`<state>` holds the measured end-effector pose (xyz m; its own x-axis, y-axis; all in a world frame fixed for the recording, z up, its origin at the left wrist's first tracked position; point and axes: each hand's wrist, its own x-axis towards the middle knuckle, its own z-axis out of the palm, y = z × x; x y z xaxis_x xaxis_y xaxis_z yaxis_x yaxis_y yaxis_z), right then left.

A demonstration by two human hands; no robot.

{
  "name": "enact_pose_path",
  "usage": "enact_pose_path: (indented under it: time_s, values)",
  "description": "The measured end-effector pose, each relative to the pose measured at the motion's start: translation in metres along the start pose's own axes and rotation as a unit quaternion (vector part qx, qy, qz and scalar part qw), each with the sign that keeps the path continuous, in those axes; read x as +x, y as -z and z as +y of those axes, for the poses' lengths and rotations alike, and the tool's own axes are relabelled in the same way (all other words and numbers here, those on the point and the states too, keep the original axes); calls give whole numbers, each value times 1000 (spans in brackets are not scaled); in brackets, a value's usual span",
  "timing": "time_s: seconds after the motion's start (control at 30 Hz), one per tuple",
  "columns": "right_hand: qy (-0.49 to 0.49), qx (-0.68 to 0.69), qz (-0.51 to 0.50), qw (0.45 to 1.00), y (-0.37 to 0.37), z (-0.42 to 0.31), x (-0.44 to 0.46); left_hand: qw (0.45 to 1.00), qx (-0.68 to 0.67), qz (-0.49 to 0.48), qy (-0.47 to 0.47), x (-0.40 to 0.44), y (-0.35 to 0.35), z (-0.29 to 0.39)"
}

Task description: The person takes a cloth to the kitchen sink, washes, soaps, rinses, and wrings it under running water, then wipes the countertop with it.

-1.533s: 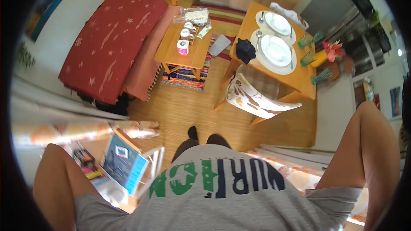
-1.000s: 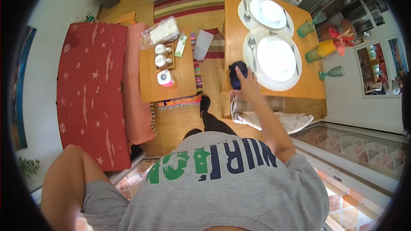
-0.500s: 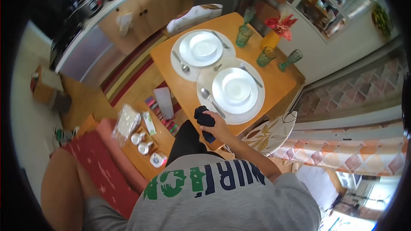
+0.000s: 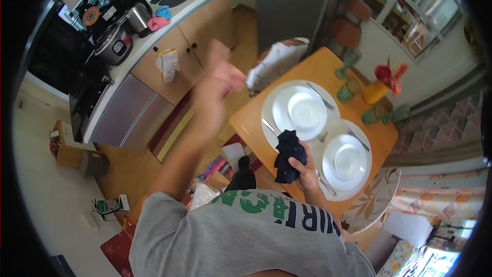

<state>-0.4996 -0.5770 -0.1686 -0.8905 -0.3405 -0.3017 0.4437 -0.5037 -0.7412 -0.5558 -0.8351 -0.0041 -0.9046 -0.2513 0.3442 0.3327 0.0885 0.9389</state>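
Note:
My right hand is closed around a crumpled dark navy cloth, its thumb pressed on the near side. The cloth is over the edge of the wooden table, hiding part of the nearer cutlery. My left hand is raised in the air left of the table, smeared by motion, so its fingers cannot be read. Two place settings are close by: a white bowl on a plate to the left, and another white bowl on a plate to the right. A spoon lies beside the right plate.
Green glasses and a yellow vase with red flowers stand along the table's far side. A white-covered chair is at the left end, a patterned chair at the right. Across the floor runs a kitchen counter with a rice cooker.
My left arm has come into view and reaches up to the left. The view has swung left, showing more of the kitchen. The cloth in my right hand now hangs looser and wider.

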Motion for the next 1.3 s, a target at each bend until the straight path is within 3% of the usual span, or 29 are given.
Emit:
enact_pose_path:
  time_s: [0.03,0.07,0.1,0.17,0.2,0.27,0.3,0.37,0.4,0.43,0.5,0.53,0.63,0.8,0.9,0.97,1.1,1.2,1.3]
  values:
    - [0,-7,-11,1000,-19,3,13,984,-35,-68,158,-6,8,-49]
    - [22,-3,-8,1000,-36,-5,25,966,-103,-128,198,-15,8,-104]
    - [42,2,1,999,-54,-7,39,943,-65,-151,289,-28,9,-138]
    - [52,-43,-19,998,-95,-15,70,889,-105,-137,425,-35,15,-131]
    - [65,-121,-52,989,-113,-18,85,893,-108,-132,416,-26,26,-132]
    - [107,-305,-110,940,-134,-16,114,838,-287,-119,448,-23,42,-140]
    - [159,-409,-141,888,-147,-17,126,841,-294,-106,442,-18,48,-146]
    - [183,-452,-191,852,-176,-10,149,857,-307,-107,398,1,71,-155]
    - [232,-464,-217,827,-186,-1,165,872,-288,-49,393,15,81,-133]
    - [236,-456,-221,829,-199,5,178,876,-279,-46,391,25,96,-140]
    - [148,-265,-221,927,-227,8,198,848,-344,17,404,46,122,-154]
    - [134,-215,-198,947,-224,25,223,842,-348,45,409,57,136,-162]
    - [83,-220,-177,956,-249,32,282,832,-380,71,398,105,182,-178]
    - [190,-329,-159,911,-312,69,406,843,-356,55,400,217,256,-212]
    - [102,-232,-110,961,-367,74,472,875,-332,78,342,286,306,-226]
    - [197,-214,-114,950,-407,67,515,880,-353,46,315,333,344,-232]
    - [224,-194,-113,948,-475,28,589,920,-330,35,209,422,384,-222]
    - [306,-267,-142,903,-508,4,662,932,-300,105,177,487,406,-231]
    - [300,-269,-159,901,-537,-15,734,939,-273,125,166,555,432,-270]
